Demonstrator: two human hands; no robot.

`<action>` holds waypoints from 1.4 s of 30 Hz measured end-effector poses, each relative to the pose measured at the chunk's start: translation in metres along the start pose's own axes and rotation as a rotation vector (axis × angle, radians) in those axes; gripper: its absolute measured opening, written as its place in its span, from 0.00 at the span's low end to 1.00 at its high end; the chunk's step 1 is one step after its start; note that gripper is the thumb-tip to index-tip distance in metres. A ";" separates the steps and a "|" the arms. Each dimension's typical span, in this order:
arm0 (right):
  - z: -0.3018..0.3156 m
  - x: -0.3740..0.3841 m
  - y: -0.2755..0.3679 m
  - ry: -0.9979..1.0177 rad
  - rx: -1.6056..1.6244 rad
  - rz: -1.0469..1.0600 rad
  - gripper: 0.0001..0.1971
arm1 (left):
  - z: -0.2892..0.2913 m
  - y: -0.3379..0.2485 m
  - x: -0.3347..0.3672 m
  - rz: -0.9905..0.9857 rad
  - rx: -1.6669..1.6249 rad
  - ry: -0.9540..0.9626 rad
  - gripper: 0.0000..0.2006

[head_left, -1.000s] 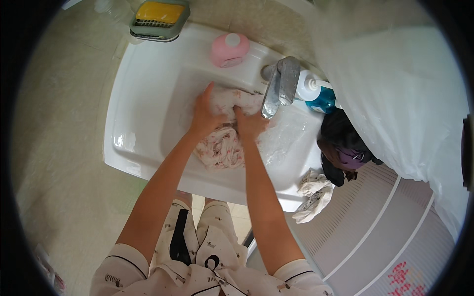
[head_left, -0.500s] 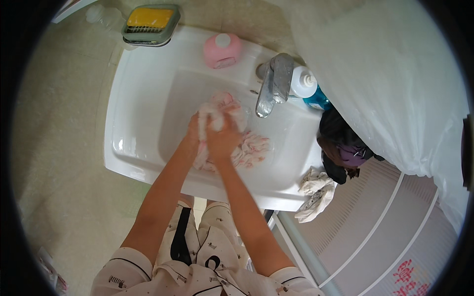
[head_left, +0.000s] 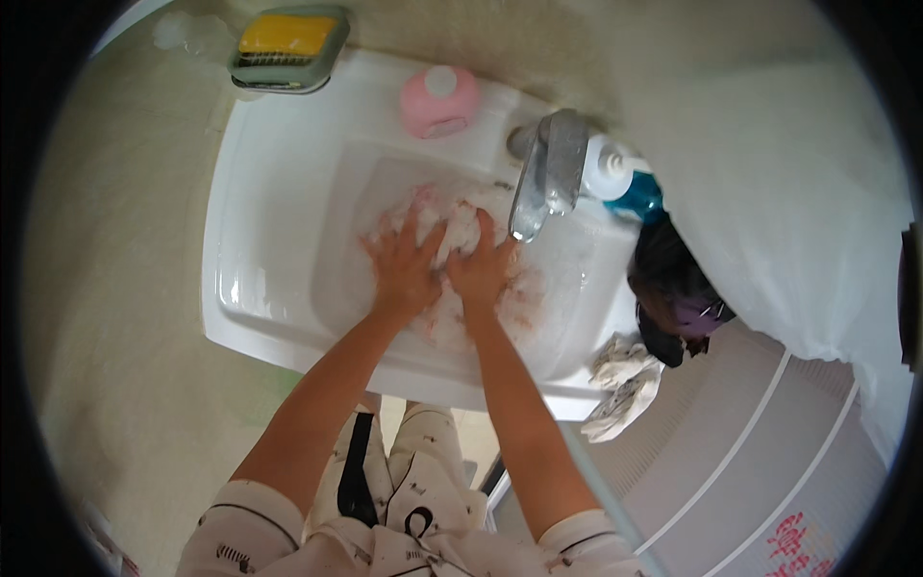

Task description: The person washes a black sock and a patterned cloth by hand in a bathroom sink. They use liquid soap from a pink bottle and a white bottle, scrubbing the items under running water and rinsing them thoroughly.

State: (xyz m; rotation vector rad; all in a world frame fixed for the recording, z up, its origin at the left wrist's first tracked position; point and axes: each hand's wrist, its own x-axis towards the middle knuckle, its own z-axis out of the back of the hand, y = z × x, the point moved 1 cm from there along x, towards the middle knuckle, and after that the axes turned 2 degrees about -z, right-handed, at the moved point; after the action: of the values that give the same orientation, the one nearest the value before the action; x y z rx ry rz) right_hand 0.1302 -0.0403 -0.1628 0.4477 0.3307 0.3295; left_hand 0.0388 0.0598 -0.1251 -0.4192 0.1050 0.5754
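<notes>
A white cloth with pink-red markings (head_left: 525, 300) lies wet and bunched in the basin of a white sink (head_left: 260, 192). My left hand (head_left: 406, 267) presses on it with fingers spread. Beside it my right hand (head_left: 481, 272) also rests on the cloth, fingers apart and pointing away from me. Cloudy water surrounds the cloth, and parts of it are hidden under my hands. Just right of my right hand, the metal faucet (head_left: 550, 173) reaches over the basin.
A pink bottle (head_left: 439, 102) stands on the sink's back ledge. At the back left is a soap dish (head_left: 332, 48) with a yellow soap bar (head_left: 286, 35). White (head_left: 608, 169) and blue (head_left: 638, 197) bottles, dark fabric (head_left: 673, 279) and a pale cloth (head_left: 622, 385) line the right side.
My hands were together, gripping the bunched cloth. Now they are apart and spread flat on it, the right one further right. The cloth sits lower and flatter in the water.
</notes>
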 end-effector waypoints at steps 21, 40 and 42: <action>0.056 -0.100 0.110 -0.183 0.439 0.200 0.09 | -0.002 0.021 0.029 0.334 -2.178 0.346 0.21; 0.135 -0.134 -0.098 -0.180 0.031 0.044 0.16 | 0.074 0.079 -0.055 0.013 -0.507 0.076 0.12; 0.106 -0.121 -0.115 -0.190 0.217 -0.030 0.23 | 0.059 0.045 -0.053 0.012 -0.483 0.003 0.15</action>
State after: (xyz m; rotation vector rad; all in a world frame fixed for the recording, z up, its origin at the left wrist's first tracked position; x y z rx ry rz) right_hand 0.0892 -0.2222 -0.0981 0.6818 0.1879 0.2205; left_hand -0.0311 0.0915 -0.0759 -0.8892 -0.0312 0.6107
